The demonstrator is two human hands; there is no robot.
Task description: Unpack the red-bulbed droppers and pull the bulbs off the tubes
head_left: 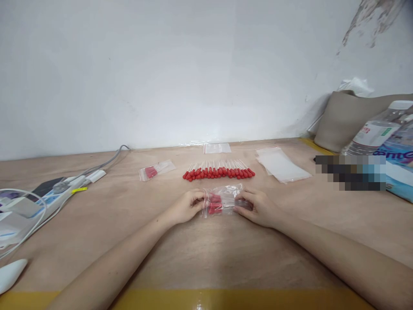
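Note:
A clear zip bag (229, 197) with red-tipped white sticks (215, 208) inside lies between my two hands near the middle of the table. My left hand (190, 203) pinches the bag at its zip end, beside the red tips. At the opposite end, my right hand (259, 207) grips the plastic between thumb and fingers. Just beyond the hands, a row of loose red-tipped sticks (219, 172) points its red ends towards me. Another bag with red-tipped sticks (157, 169) rests to the left of that row.
Flat clear bags (284, 167) are stacked right of the row, and another flat bag (217, 148) lies by the wall. A power strip (53, 200) with cables occupies the left side. Plastic bottles (371, 133) and a grey-brown container (342, 118) stand at right.

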